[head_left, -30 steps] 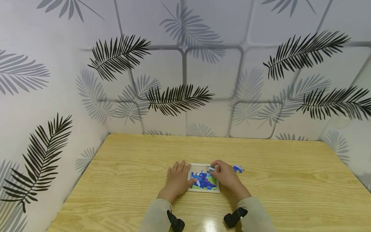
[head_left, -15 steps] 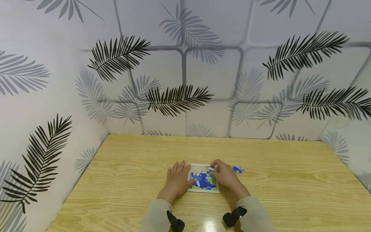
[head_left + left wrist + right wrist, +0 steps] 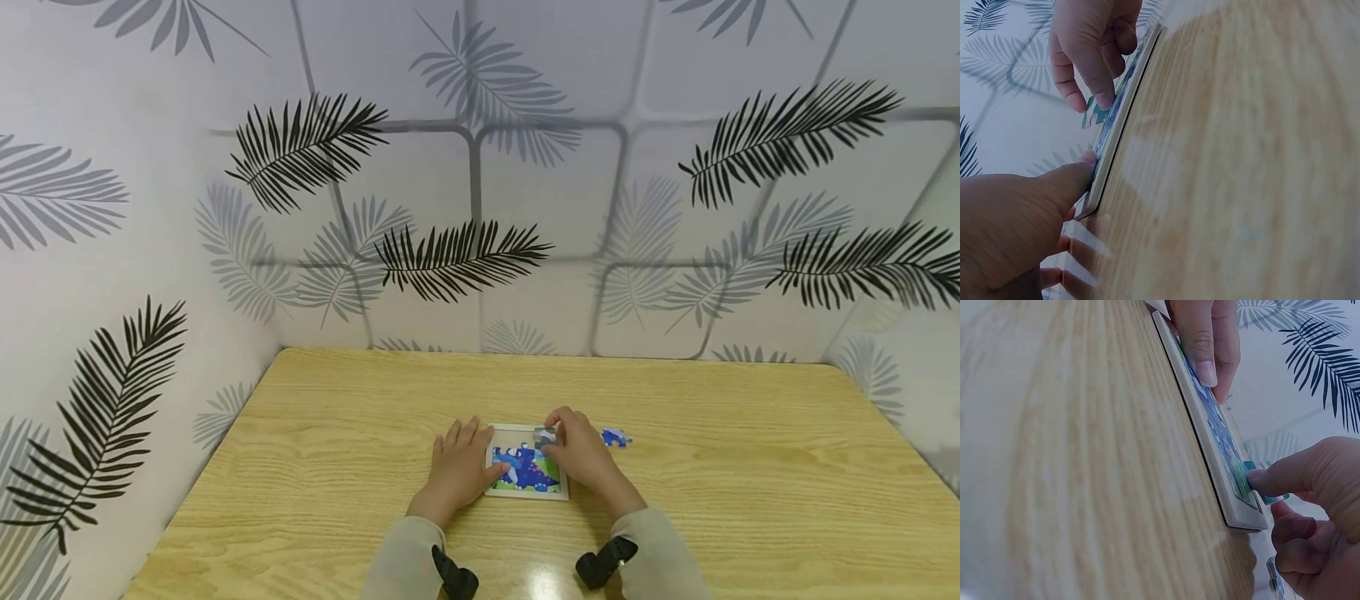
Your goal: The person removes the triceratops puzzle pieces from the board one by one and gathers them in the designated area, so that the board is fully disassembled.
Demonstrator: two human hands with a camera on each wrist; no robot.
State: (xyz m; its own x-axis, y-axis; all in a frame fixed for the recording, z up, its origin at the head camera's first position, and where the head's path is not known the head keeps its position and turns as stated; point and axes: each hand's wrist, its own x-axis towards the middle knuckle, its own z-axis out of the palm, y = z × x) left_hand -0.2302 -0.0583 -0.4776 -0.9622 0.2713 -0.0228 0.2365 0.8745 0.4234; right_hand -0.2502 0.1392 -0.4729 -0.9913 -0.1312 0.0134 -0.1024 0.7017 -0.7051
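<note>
The tray (image 3: pixel 527 496) lies on the table (image 3: pixel 337 433), the wall (image 3: pixel 540 192) at 12 o'clock. In it, joined pieces (image 3: pixel 531 473) lie towards 6. The left hand (image 3: pixel 460 468) is at its 9, the right hand (image 3: pixel 588 454) at 3, the held piece (image 3: pixel 544 436) at 1. The loose piece (image 3: pixel 617 437) lies outside, between 2 and 3.

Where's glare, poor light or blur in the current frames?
Head: glare spot on the table, bottom edge; left wrist: dim, bluish, pale reflection on the table beside the puzzle frame; right wrist: also dim and bluish, table grain soft toward the left.
</note>
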